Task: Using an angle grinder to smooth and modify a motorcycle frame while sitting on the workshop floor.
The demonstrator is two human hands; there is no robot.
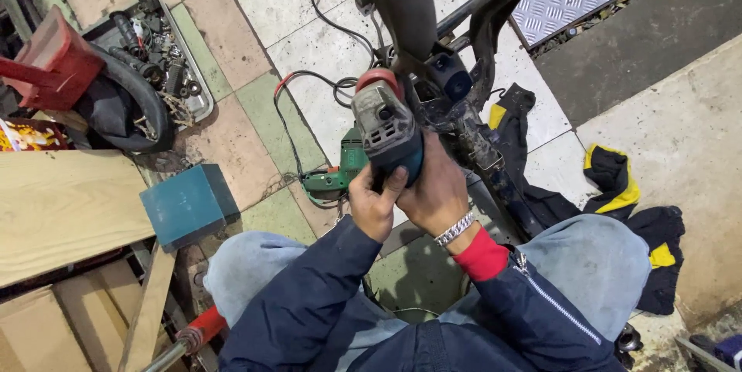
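- Left hand (373, 203): fingers curled shut around the rear body of the grinder (386, 128), thumb lying up along its near side, knuckles toward the camera.
- Right hand (437, 190): wrapped over the same body from the other side, back of the hand up, fingertips hidden behind the tool, clamped on it as far as can be seen.
- Silver bracelet (454, 229) at the right wrist, red cuff (483, 254) just below, dark blue jacket sleeves running back to the body.
- Both forearms converging from below, hands touching each other around the tool.
- Grinder: grey, dusty vented head, teal body, red guard (377, 78) at the far end; held above the tiled floor (232, 32), centre of view, over the knees.
- Long axis running from the hands up and slightly left, head end pointing away from the person, pressed against a dark metal frame (479, 12).
- Second green power tool (336, 175) lying on the floor just left of the hands, black cable (287, 121) looping beside it.
- Metal tray of parts (166, 51) farther left; dark-and-yellow cloth (610, 186) on the right.
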